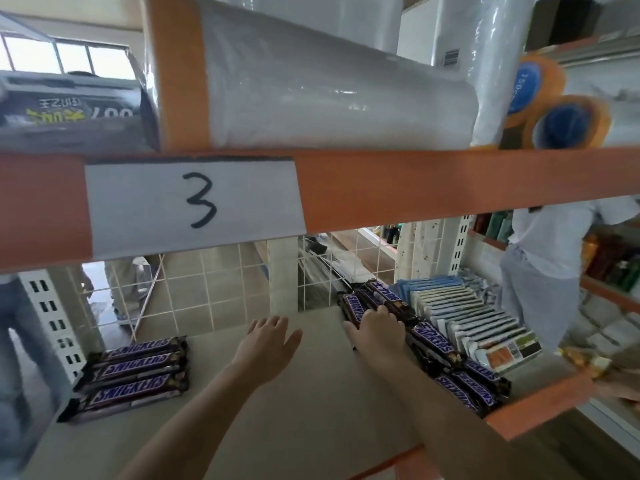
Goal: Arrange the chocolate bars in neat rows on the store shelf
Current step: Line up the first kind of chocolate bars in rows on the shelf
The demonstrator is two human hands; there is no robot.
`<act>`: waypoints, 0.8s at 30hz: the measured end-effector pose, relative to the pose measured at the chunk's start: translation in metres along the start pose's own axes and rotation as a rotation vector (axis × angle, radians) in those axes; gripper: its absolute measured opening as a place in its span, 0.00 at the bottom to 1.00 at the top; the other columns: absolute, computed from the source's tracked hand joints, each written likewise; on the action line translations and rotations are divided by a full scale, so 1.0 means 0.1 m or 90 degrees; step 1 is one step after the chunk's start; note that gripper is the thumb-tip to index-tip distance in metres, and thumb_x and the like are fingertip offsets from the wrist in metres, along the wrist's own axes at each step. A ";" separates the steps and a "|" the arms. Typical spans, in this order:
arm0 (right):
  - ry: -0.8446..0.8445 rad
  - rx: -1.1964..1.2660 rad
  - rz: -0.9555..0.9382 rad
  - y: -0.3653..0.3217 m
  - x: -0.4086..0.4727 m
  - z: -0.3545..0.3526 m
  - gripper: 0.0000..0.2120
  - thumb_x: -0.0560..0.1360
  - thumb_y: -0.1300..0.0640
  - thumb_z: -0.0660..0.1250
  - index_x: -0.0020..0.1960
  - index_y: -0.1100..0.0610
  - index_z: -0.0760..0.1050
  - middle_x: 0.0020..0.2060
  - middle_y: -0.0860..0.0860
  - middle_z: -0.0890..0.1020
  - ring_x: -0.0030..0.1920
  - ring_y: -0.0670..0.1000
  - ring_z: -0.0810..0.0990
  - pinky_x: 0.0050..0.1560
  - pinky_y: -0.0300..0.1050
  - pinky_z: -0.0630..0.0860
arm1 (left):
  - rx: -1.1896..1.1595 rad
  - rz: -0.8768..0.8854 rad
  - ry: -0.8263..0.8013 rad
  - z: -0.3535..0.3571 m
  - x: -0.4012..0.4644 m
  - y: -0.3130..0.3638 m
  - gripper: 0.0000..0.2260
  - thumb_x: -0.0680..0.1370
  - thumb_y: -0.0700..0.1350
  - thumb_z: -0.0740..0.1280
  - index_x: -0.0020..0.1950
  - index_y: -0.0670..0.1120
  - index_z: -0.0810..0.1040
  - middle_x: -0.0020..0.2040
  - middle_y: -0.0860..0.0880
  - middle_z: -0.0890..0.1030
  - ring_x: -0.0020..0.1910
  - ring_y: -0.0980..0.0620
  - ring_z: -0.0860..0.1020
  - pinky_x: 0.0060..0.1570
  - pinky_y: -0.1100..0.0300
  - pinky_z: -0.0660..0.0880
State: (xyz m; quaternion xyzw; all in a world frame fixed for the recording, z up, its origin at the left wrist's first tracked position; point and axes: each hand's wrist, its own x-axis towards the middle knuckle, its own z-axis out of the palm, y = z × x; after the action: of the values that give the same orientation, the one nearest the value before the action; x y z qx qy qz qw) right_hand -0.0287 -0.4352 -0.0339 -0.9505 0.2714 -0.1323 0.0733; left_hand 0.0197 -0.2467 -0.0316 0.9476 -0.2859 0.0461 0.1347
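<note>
Fingers of the right hand (375, 325) curl down over the near ends of two or three dark brown Snickers chocolate bars (360, 304) lying at the back of the beige shelf board (277, 410); whether they are truly pinched or only pressed I cannot tell. Those bars run with their long axes slanting from near-left toward the far right, close to the white wire grid back panel (207, 289). More Snickers bars of the same kind (460, 372) trail from that hand toward the shelf's orange front rail (540, 407), lying at mixed angles just beside a row of flat upright packets (467, 317). The right forearm reaches in from the lower right, wrist bent down.

The left hand (268, 344) is spread flat, palm down and holding nothing, over bare shelf beside the right. Well to the left, a stack of three Snickers bars (131, 372) lies side by side, long axes running left to right. Overhead, an orange beam carries a white paper label (194, 202) marked 3.
</note>
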 end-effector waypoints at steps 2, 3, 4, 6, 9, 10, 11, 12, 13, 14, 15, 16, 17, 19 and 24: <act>0.011 0.010 0.008 -0.02 0.02 0.02 0.23 0.77 0.42 0.60 0.61 0.59 0.74 0.61 0.55 0.73 0.61 0.55 0.73 0.60 0.50 0.68 | -0.003 -0.014 0.001 -0.01 -0.02 -0.05 0.22 0.80 0.57 0.50 0.66 0.44 0.69 0.66 0.45 0.72 0.66 0.45 0.69 0.66 0.55 0.63; 0.011 0.010 0.011 -0.04 0.02 0.03 0.22 0.77 0.43 0.60 0.60 0.59 0.74 0.61 0.55 0.73 0.61 0.55 0.73 0.60 0.51 0.69 | -0.004 -0.019 0.000 -0.01 -0.03 -0.06 0.22 0.80 0.57 0.50 0.66 0.44 0.69 0.66 0.45 0.72 0.66 0.45 0.69 0.66 0.55 0.63; 0.012 0.009 0.014 -0.05 0.03 0.03 0.21 0.77 0.45 0.60 0.60 0.59 0.74 0.60 0.55 0.74 0.60 0.56 0.73 0.59 0.51 0.69 | -0.004 -0.021 -0.002 -0.01 -0.04 -0.07 0.23 0.80 0.57 0.50 0.66 0.44 0.68 0.66 0.45 0.72 0.66 0.45 0.69 0.66 0.55 0.62; 0.019 0.009 0.014 -0.06 0.04 0.03 0.19 0.78 0.46 0.60 0.60 0.59 0.75 0.60 0.55 0.74 0.60 0.56 0.74 0.59 0.51 0.70 | -0.001 -0.021 -0.002 0.00 -0.06 -0.09 0.23 0.80 0.58 0.50 0.67 0.44 0.68 0.66 0.45 0.72 0.66 0.46 0.69 0.67 0.55 0.62; 0.042 0.011 0.001 -0.06 0.06 0.04 0.17 0.78 0.48 0.60 0.59 0.59 0.75 0.60 0.55 0.74 0.60 0.55 0.74 0.58 0.50 0.71 | -0.004 -0.005 0.002 0.01 -0.09 -0.12 0.24 0.80 0.58 0.50 0.67 0.44 0.68 0.66 0.46 0.72 0.67 0.46 0.68 0.67 0.55 0.61; 0.055 0.004 -0.007 -0.04 0.07 0.05 0.17 0.78 0.49 0.60 0.60 0.59 0.75 0.61 0.55 0.73 0.60 0.55 0.74 0.58 0.49 0.71 | -0.008 0.001 0.003 0.02 -0.11 -0.13 0.26 0.79 0.61 0.49 0.67 0.44 0.68 0.66 0.46 0.72 0.67 0.46 0.68 0.67 0.54 0.61; 0.068 -0.009 -0.020 -0.03 0.06 0.04 0.18 0.78 0.49 0.60 0.61 0.59 0.74 0.63 0.55 0.72 0.61 0.55 0.73 0.58 0.49 0.71 | -0.015 0.009 0.006 0.01 -0.13 -0.12 0.30 0.77 0.64 0.46 0.67 0.45 0.69 0.66 0.46 0.72 0.67 0.46 0.68 0.66 0.55 0.62; 0.078 -0.025 -0.040 0.00 0.06 0.03 0.18 0.78 0.49 0.59 0.62 0.59 0.73 0.64 0.56 0.71 0.63 0.55 0.71 0.58 0.49 0.70 | -0.018 0.022 0.013 -0.01 -0.15 -0.12 0.36 0.73 0.67 0.41 0.67 0.45 0.69 0.66 0.47 0.72 0.66 0.47 0.68 0.66 0.55 0.62; 0.088 -0.037 -0.068 0.02 0.07 0.03 0.18 0.78 0.49 0.59 0.63 0.59 0.71 0.66 0.56 0.70 0.64 0.55 0.70 0.59 0.48 0.70 | -0.018 0.031 0.016 -0.01 -0.17 -0.14 0.41 0.68 0.68 0.37 0.67 0.46 0.68 0.66 0.48 0.72 0.67 0.48 0.68 0.66 0.56 0.62; 0.099 -0.042 -0.097 0.04 0.07 0.03 0.19 0.79 0.49 0.58 0.64 0.59 0.70 0.66 0.56 0.69 0.66 0.56 0.68 0.60 0.48 0.70 | -0.014 0.037 0.020 -0.02 -0.18 -0.15 0.43 0.66 0.68 0.35 0.68 0.46 0.68 0.66 0.48 0.72 0.67 0.48 0.67 0.66 0.56 0.62; 0.107 -0.046 -0.124 0.05 0.07 0.02 0.19 0.79 0.49 0.57 0.65 0.59 0.69 0.66 0.56 0.69 0.66 0.56 0.67 0.61 0.48 0.69 | -0.011 0.043 0.030 -0.03 -0.20 -0.15 0.43 0.66 0.68 0.35 0.70 0.46 0.67 0.67 0.49 0.71 0.68 0.49 0.66 0.67 0.57 0.61; 0.118 -0.047 -0.155 0.05 0.05 -0.01 0.20 0.79 0.48 0.58 0.65 0.59 0.69 0.64 0.56 0.70 0.65 0.56 0.68 0.61 0.48 0.70 | -0.009 0.048 0.045 -0.04 -0.21 -0.15 0.41 0.68 0.68 0.38 0.71 0.46 0.65 0.69 0.49 0.70 0.69 0.50 0.66 0.67 0.58 0.60; 0.141 -0.055 -0.194 0.04 0.03 -0.03 0.20 0.78 0.48 0.61 0.64 0.59 0.70 0.60 0.55 0.73 0.62 0.56 0.71 0.58 0.48 0.73 | -0.008 0.052 0.067 -0.05 -0.22 -0.15 0.37 0.72 0.68 0.43 0.72 0.46 0.63 0.70 0.49 0.68 0.69 0.50 0.65 0.68 0.58 0.60; 0.228 -0.076 -0.278 0.03 -0.01 -0.08 0.19 0.68 0.49 0.74 0.54 0.59 0.77 0.47 0.54 0.78 0.47 0.54 0.78 0.44 0.47 0.78 | -0.010 0.060 0.119 -0.07 -0.22 -0.15 0.30 0.78 0.61 0.54 0.74 0.45 0.59 0.73 0.49 0.63 0.71 0.51 0.62 0.70 0.58 0.58; 0.394 -0.021 -0.518 0.02 -0.14 -0.08 0.18 0.66 0.51 0.75 0.51 0.58 0.77 0.44 0.52 0.79 0.42 0.52 0.77 0.40 0.45 0.77 | 0.047 0.080 0.217 -0.16 -0.30 -0.21 0.33 0.71 0.54 0.71 0.70 0.40 0.66 0.67 0.43 0.72 0.65 0.45 0.72 0.62 0.51 0.70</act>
State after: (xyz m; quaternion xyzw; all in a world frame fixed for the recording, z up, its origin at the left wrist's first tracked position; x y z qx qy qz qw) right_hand -0.0436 -0.4298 -0.0292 -0.8965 -0.1099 -0.4209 -0.0834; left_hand 0.0068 -0.2094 -0.0257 0.9106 -0.3160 0.2247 0.1433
